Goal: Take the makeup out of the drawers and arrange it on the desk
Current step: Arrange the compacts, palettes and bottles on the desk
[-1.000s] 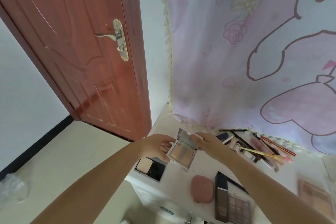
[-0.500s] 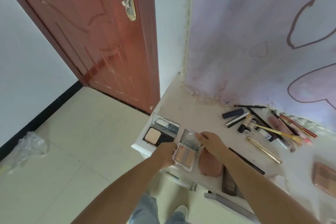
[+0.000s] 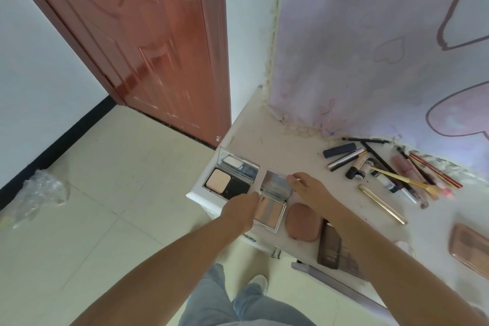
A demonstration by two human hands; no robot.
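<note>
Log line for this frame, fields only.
phase: placing | item: open silver palette on desk | left hand: holds base | right hand: pinches lid | neighbours: open powder compact, pink case

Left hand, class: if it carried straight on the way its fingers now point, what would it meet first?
The left hand points up and right, holding the silver compact's near-left edge. Straight on, it would first meet that compact's raised lid, probably, as depth is unclear. The black compact lies left of that line.

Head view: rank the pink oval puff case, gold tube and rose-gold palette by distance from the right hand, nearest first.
1. Pink oval puff case, on the desk just below the right hand.
2. Gold tube, further right, mid-desk.
3. Rose-gold palette, at the far right edge.
</note>
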